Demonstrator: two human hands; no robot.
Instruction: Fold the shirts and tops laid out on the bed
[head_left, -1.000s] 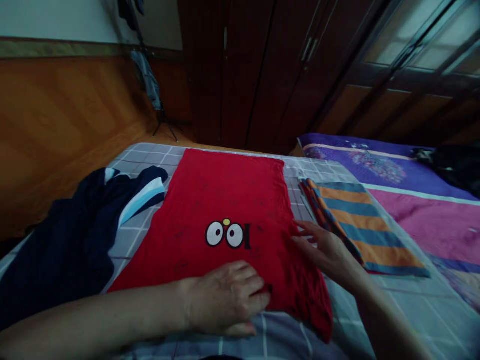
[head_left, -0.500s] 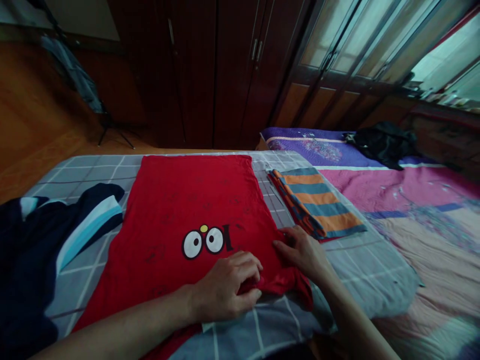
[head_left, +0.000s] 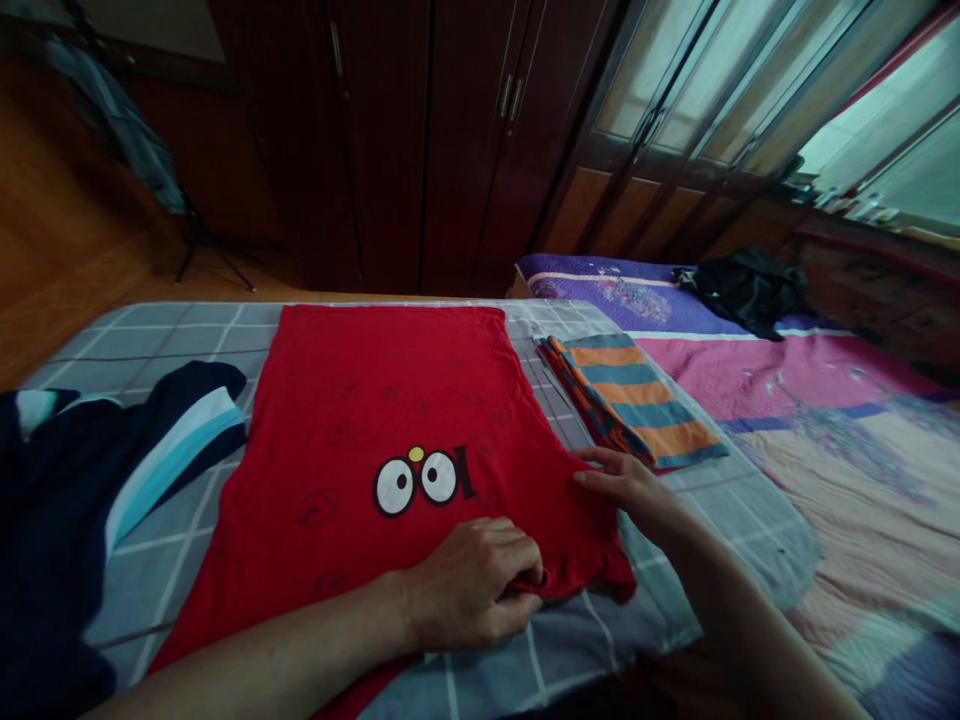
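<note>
A red T-shirt (head_left: pixel 390 380) lies spread over the checked grey cover, its hem at the far end. It carries a print of two round white eyes (head_left: pixel 416 482) with a yellow dot. My left hand (head_left: pixel 480 580) is closed, pinching the shirt's near edge by the neckline between thumb and fingers. At the shirt's right side, by the sleeve, my right hand (head_left: pixel 630 490) rests with fingers stretched and slightly apart on the red cloth. Its palm side is hidden. Just beyond that hand sits a folded orange-and-grey striped garment (head_left: pixel 637 395).
A dark navy garment with white and light-blue stripes (head_left: pixel 172 470) lies left of the shirt. The checked cover (head_left: pixel 720 560) spans the surface. To the right is a bed with a purple and pink spread (head_left: pixel 735 370) and a black cloth item (head_left: pixel 750 285). Dark wardrobes (head_left: pixel 390 150) stand behind.
My left hand has shifted slightly right, pulling the shirt's near edge and the eye print with it. My right hand has moved a little right, its fingers straighter. The view has shifted slightly.
</note>
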